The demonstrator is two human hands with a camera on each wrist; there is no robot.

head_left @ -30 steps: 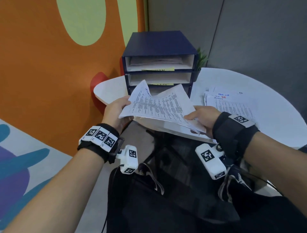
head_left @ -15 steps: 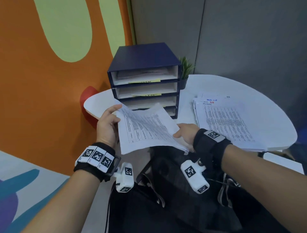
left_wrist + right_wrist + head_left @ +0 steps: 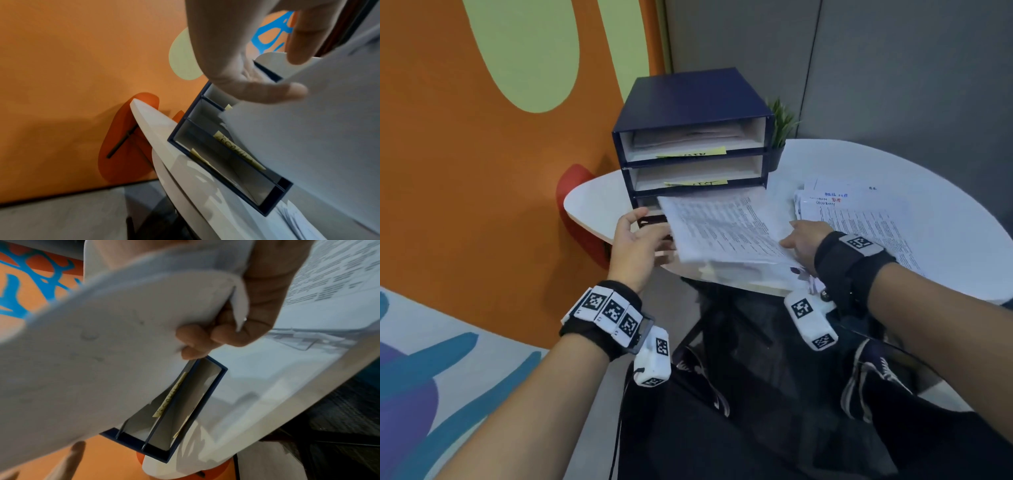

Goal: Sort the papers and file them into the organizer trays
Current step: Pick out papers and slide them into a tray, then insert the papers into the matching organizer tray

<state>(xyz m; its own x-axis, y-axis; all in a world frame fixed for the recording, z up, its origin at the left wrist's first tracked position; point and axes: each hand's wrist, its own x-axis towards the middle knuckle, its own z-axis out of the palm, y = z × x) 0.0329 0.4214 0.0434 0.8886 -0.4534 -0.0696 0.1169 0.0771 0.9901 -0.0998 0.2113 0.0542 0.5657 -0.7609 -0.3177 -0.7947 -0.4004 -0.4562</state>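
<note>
Your right hand grips the near right corner of a sheaf of printed papers, thumb on top and fingers curled beneath, as the right wrist view shows plainly. The far edge of the sheaf lies at the mouth of the third tray of the organizer, just under the two trays with yellow labels. Your left hand is open, fingers loosely spread at the left edge of the sheaf; whether it touches the paper you cannot tell. The organizer stands at the far left edge of the white counter, with a small plant just behind its right side. A second pile of papers lies flat on the counter to the right of the organizer, near your right wrist.
</note>
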